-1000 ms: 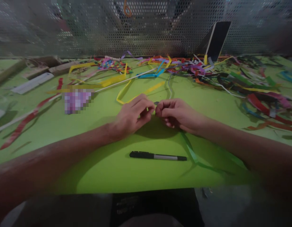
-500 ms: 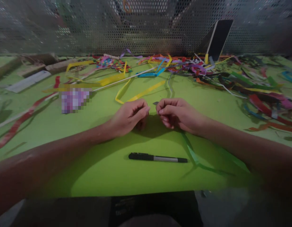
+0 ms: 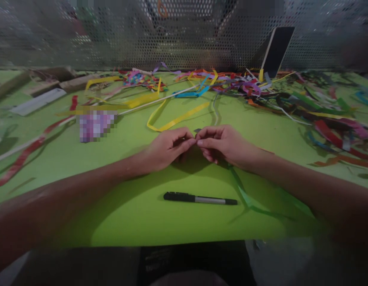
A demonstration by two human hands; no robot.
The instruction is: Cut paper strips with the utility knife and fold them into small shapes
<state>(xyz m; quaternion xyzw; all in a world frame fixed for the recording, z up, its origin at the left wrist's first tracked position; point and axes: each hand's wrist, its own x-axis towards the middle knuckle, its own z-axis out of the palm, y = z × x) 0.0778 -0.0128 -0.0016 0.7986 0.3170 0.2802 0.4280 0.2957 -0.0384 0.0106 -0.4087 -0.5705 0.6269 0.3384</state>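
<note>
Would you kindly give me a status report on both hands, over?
Left hand, right hand: pinched, close together; contents unclear. Green strip near right hand. Pen lies apart.

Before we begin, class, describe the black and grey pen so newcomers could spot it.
On the bright green tabletop, find the bare left hand and bare right hand close together. Between them and the tabletop's near edge lies the slim black and grey pen. Its straight barrel with dark ends sets it apart from the bent green strip at its right.
</note>
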